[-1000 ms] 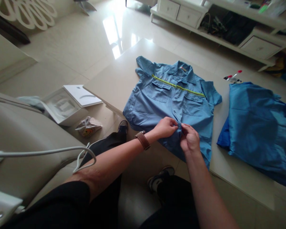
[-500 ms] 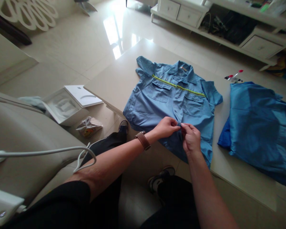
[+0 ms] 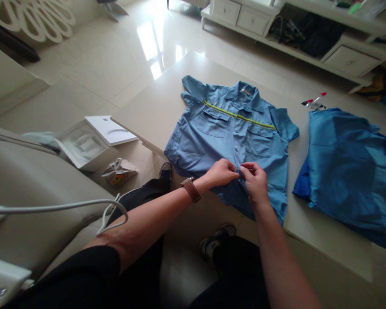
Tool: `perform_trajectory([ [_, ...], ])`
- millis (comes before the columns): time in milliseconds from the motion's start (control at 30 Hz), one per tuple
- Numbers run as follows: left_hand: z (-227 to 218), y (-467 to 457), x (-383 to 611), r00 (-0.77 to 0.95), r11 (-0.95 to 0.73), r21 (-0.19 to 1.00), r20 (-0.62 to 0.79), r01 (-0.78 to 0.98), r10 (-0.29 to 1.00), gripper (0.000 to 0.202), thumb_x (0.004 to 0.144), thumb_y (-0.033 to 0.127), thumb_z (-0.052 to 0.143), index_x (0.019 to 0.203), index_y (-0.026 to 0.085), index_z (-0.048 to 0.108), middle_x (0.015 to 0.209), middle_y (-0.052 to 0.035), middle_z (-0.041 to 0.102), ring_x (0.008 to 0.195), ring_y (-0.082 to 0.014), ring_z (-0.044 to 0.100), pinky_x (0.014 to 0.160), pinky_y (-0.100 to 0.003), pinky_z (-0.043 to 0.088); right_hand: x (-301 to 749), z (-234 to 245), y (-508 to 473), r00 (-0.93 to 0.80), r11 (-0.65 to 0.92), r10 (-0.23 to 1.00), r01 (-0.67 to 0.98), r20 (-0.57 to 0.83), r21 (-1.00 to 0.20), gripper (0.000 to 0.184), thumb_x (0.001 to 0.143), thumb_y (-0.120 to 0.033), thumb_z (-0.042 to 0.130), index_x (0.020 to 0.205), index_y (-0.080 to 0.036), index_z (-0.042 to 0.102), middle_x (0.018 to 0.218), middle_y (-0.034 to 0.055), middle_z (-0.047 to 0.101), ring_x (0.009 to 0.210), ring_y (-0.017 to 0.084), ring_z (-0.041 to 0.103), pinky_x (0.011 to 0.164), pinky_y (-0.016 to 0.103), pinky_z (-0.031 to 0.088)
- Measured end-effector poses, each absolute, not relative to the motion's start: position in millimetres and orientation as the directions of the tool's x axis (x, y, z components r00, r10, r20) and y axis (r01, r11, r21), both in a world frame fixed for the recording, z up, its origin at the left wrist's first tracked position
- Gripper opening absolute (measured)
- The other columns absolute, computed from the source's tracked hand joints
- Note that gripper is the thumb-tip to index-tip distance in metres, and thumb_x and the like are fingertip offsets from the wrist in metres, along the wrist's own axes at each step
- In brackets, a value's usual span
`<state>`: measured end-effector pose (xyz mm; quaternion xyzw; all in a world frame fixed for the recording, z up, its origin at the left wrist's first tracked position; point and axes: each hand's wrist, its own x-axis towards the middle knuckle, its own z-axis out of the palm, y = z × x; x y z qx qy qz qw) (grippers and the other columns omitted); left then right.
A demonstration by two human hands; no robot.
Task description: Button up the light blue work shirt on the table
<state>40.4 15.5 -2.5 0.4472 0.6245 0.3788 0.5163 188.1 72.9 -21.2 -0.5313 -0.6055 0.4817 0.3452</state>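
Observation:
A light blue short-sleeved work shirt (image 3: pixel 212 148) lies front up on a pale table (image 3: pixel 148 113), its collar pointing away from me. A yellow-green stripe crosses its chest above two flap pockets. My left hand (image 3: pixel 223 172), with a brown watch strap at the wrist, pinches the shirt's front edge low on the button placket. Close against it, my right hand (image 3: pixel 255 180) pinches the same placket between thumb and fingers. The fingertips nearly meet, and any button between them is hidden. The shirt's lower hem hangs over the table's near edge.
Folded blue garments (image 3: pixel 347 171) are stacked on the table's right, with red-capped small bottles (image 3: pixel 315 102) behind. A sofa (image 3: pixel 35 189), a cable (image 3: pixel 58 208), an open white box (image 3: pixel 86 148) and a plastic packet (image 3: pixel 119 171) are at left. A white cabinet (image 3: pixel 254 21) stands beyond.
Both hands have shifted slightly at the placket, and the right fingers have changed their pinch a little. The shirt lies as before; the whole view has moved slightly.

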Motion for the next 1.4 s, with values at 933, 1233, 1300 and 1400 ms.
perform_trajectory([
  [933,4,5,21,-0.051,0.148,0.462,-0.216,0.874,0.975,0.027,0.089,0.025,0.059,0.110,0.017,0.075,0.117,-0.0128,0.071,0.112,-0.0266,0.066,0.093,-0.035,0.053,196,-32,71,-0.460,0.332,0.888,0.669,-0.019,-0.665,0.015,0.084,-0.035,0.060,0.087,-0.023,0.068,0.100,0.0075,0.069,0.101,0.025,0.064,0.095,0.041,0.051],
  [1233,-1,0,25,0.000,0.114,0.417,-0.265,0.902,0.964,0.027,0.091,0.024,0.058,0.110,0.018,0.075,0.117,-0.0128,0.070,0.111,-0.0272,0.066,0.090,-0.037,0.053,198,-47,68,-0.563,0.419,0.822,0.698,-0.084,-0.580,0.016,0.086,-0.033,0.060,0.093,-0.023,0.070,0.106,0.0094,0.073,0.103,0.026,0.065,0.099,0.041,0.049],
  [1300,-1,1,25,0.002,0.112,0.416,-0.263,0.902,0.965,0.028,0.091,0.024,0.057,0.111,0.017,0.075,0.117,-0.0132,0.070,0.111,-0.0276,0.066,0.090,-0.038,0.053,198,-49,68,-0.573,0.437,0.815,0.704,-0.085,-0.561,0.016,0.087,-0.033,0.060,0.094,-0.023,0.071,0.106,0.0095,0.074,0.103,0.026,0.065,0.099,0.041,0.049],
  [1400,0,0,25,-0.001,0.113,0.413,-0.262,0.904,0.965,0.028,0.091,0.024,0.056,0.111,0.017,0.076,0.117,-0.0132,0.071,0.111,-0.0283,0.066,0.089,-0.038,0.054,199,-50,68,-0.577,0.449,0.812,0.715,-0.090,-0.536,0.016,0.087,-0.033,0.060,0.094,-0.023,0.071,0.107,0.0101,0.074,0.103,0.027,0.066,0.098,0.041,0.049],
])
